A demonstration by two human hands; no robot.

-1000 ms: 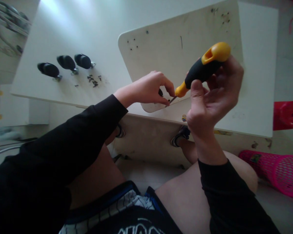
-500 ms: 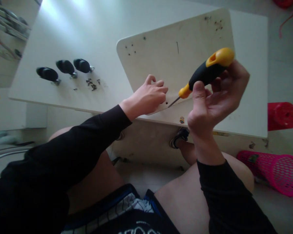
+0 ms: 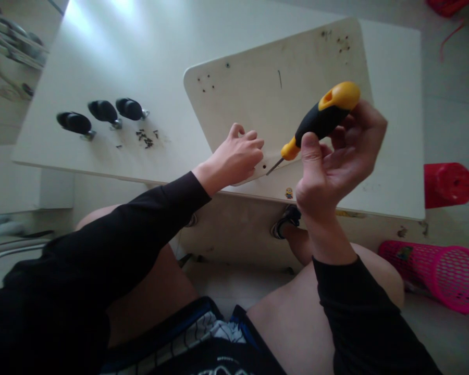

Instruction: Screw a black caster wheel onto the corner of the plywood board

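Head view shows your right hand [image 3: 336, 156] gripping the screwdriver [image 3: 318, 121], tip on the board [image 3: 258, 94] corner your curled left hand [image 3: 238, 159] steadies, while at 9 o'clock three wheels [image 3: 101, 113] and screws [image 3: 145, 137] lie unmounted, so I judge most fitting remains

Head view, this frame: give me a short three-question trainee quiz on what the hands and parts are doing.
1. True or false: the right hand holds the screwdriver by its black and yellow handle.
2. Multiple choice: the left hand rests on A) the pink mesh basket, B) the near corner of the loose board, C) the caster wheels.
3. Fill in: the pile of small dark screws lies on the table just right of the three ____.

Key: 1 true; 2 B; 3 caster wheels.
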